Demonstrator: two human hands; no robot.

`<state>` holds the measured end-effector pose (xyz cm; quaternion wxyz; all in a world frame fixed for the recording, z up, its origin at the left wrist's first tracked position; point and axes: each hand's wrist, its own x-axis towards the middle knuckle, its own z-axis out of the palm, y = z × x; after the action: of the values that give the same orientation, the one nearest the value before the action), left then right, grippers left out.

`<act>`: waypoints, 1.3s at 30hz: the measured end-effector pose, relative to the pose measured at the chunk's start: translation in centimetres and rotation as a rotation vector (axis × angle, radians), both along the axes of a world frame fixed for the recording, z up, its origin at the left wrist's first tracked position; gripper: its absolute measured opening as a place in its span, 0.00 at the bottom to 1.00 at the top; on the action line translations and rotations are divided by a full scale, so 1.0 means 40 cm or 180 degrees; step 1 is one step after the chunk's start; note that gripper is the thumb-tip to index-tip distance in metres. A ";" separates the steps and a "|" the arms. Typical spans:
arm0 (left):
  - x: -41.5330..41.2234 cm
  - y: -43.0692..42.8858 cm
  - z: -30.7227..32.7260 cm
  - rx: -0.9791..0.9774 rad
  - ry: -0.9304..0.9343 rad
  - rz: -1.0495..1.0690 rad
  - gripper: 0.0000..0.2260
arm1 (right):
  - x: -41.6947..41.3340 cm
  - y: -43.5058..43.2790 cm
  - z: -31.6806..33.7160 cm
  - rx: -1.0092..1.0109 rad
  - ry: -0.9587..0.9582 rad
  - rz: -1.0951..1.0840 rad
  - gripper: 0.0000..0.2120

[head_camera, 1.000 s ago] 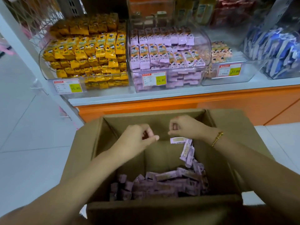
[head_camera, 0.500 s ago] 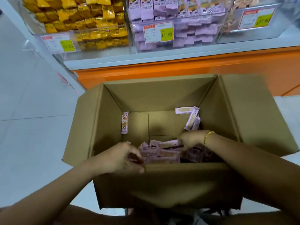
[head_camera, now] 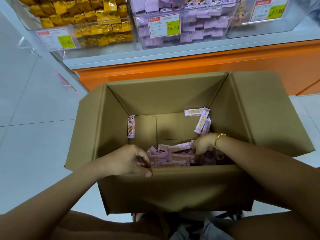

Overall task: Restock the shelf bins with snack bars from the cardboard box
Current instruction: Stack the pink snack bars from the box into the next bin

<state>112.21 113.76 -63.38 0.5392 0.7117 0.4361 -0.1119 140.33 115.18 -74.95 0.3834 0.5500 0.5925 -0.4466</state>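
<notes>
Below the purple-bar shelf bin [head_camera: 190,42], the cardboard box [head_camera: 166,97] holds the remaining purple snack bars [head_camera: 173,154]. The left hand [head_camera: 124,161] and right hand [head_camera: 202,144], raised a second ago, are now sunk among them with fingers curled. Whether anything is gripped cannot be told, though another handful is judged begun.

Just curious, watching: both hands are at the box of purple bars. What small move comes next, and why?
Probably the right hand closes on a few purple snack bars and lifts them out: its fingers dip into the pile in the cardboard box, the left hand seems to grip the near rim, and the purple bin stands above.
</notes>
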 end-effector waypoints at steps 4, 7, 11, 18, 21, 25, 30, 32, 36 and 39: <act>0.010 0.002 0.011 -0.0078 0.0094 -0.0031 0.09 | 0.021 -0.007 0.025 -0.0024 -0.0365 0.0152 0.21; 0.019 0.005 0.015 -0.0108 0.0213 -0.0053 0.09 | 0.043 -0.017 0.004 -0.0431 -0.0303 -0.0285 0.16; 0.030 0.013 0.019 -0.0170 0.0377 -0.0200 0.10 | 0.052 -0.025 -0.009 -0.0213 -0.0035 -0.0651 0.15; 0.064 0.027 0.026 -0.0167 0.0299 0.0084 0.08 | 0.045 -0.027 0.026 -0.0001 0.0058 -0.0901 0.16; 0.077 0.039 0.022 -0.0061 0.0258 0.0365 0.06 | 0.051 -0.037 0.032 -0.0001 -0.0003 -0.0803 0.14; 0.091 0.052 0.022 -0.0026 0.0264 0.0495 0.07 | 0.051 -0.034 0.013 -0.0135 0.0004 -0.0822 0.15; 0.093 0.051 0.011 -0.0145 0.0293 0.0545 0.07 | 0.040 -0.052 -0.016 -0.0267 0.0166 -0.0789 0.28; 0.088 0.043 0.006 -0.0482 0.0461 0.0368 0.05 | 0.036 -0.059 -0.032 -0.0324 0.0222 -0.0844 0.26; 0.088 0.021 0.020 -0.0591 0.0775 -0.0341 0.04 | 0.023 -0.064 -0.024 -0.0353 0.0300 -0.0891 0.26; 0.084 0.020 0.028 -0.0572 0.0737 -0.0492 0.06 | -0.002 -0.056 0.009 -0.0009 0.0230 -0.0743 0.32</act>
<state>115.57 114.56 -62.26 0.5366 0.6744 0.4275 -0.2729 140.25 112.95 -74.61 0.3080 0.5983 0.5372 -0.5085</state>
